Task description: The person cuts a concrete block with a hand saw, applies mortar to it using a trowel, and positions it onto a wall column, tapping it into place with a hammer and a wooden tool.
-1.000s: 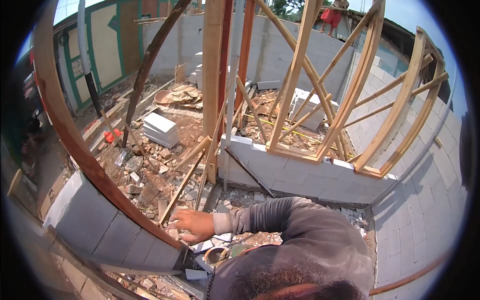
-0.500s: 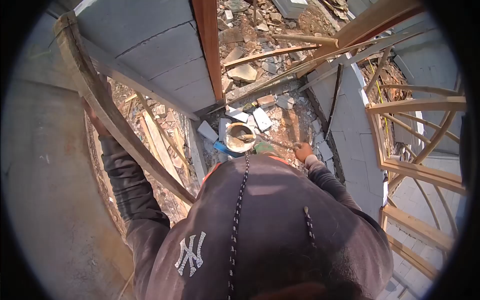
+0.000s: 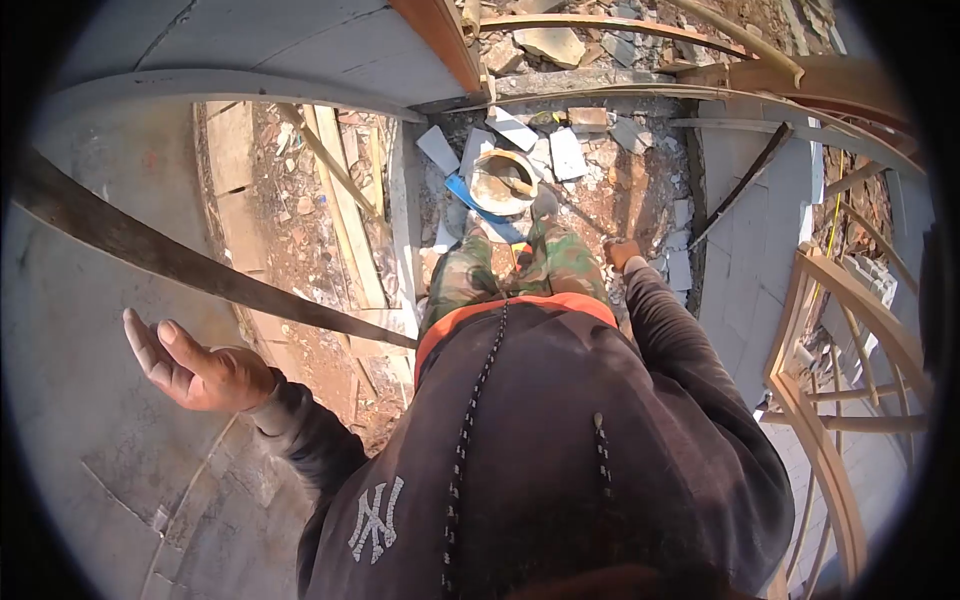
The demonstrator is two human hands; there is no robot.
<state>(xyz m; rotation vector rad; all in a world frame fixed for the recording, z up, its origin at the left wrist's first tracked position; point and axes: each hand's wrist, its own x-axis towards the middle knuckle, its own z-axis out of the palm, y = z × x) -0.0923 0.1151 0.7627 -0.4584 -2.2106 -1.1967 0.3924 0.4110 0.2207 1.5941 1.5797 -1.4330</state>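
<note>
My left hand (image 3: 200,370) is raised at the left, palm up with fingers apart, holding nothing, just below a long dark wooden pole (image 3: 200,265). At the right of my legs, my right hand (image 3: 622,252) is closed round the end of a thin rod-like tool (image 3: 580,215), whose far end I cannot make out. A round bucket (image 3: 503,183) with grey residue and a tool inside stands beyond my feet, beside a blue object (image 3: 480,200). White block pieces (image 3: 568,154) lie around it.
Block walls rise at the upper left (image 3: 300,40) and right (image 3: 745,210). Wooden frames (image 3: 825,470) and slanting poles stand at the right. Planks (image 3: 345,200) and rubble lie left of the narrow ledge (image 3: 403,210). A thin dark bar (image 3: 742,185) leans by the right wall.
The view has tilted down to my body and legs. My left hand, earlier behind the dark pole, is now off it, spread and palm up. My right hand remains low at the right.
</note>
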